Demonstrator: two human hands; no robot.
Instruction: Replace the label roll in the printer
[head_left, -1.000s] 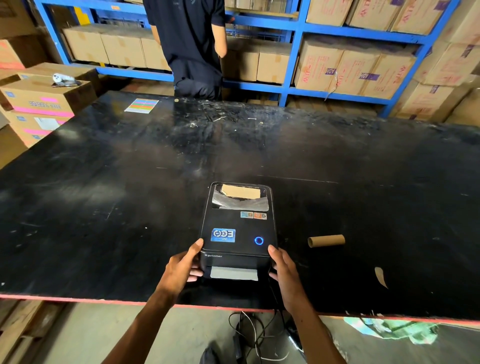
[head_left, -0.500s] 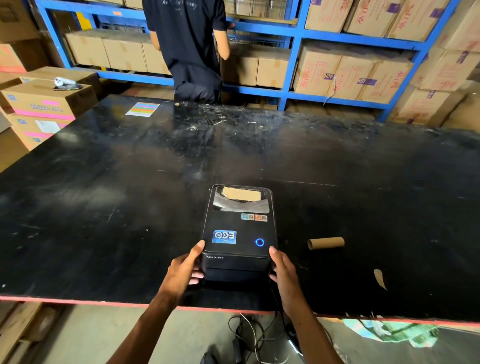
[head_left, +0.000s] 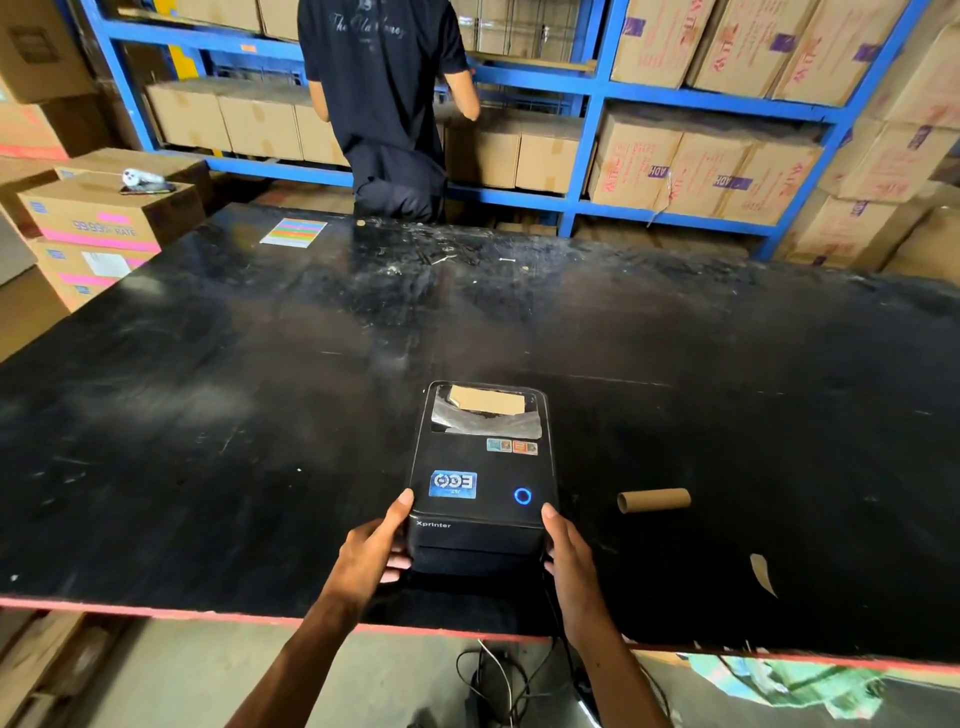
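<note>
A black label printer (head_left: 480, 478) with its lid closed stands on the black table (head_left: 260, 415) near the front edge. A blue ring light glows on its lid, and a roll shows through the top window. My left hand (head_left: 371, 556) grips the printer's front left corner. My right hand (head_left: 569, 561) presses against its front right side. An empty cardboard roll core (head_left: 653, 500) lies on the table to the right of the printer, apart from both hands.
A paper scrap (head_left: 762, 571) lies at front right. A coloured sheet (head_left: 293, 232) sits at the far left of the table. A person in dark clothes (head_left: 387, 104) stands behind the table at blue shelves (head_left: 587, 156) of cartons. Cables (head_left: 498, 675) hang below the front edge.
The strip of label paper that showed at the printer's front slot one second ago is out of sight. Both hands stay on the printer's front corners.
</note>
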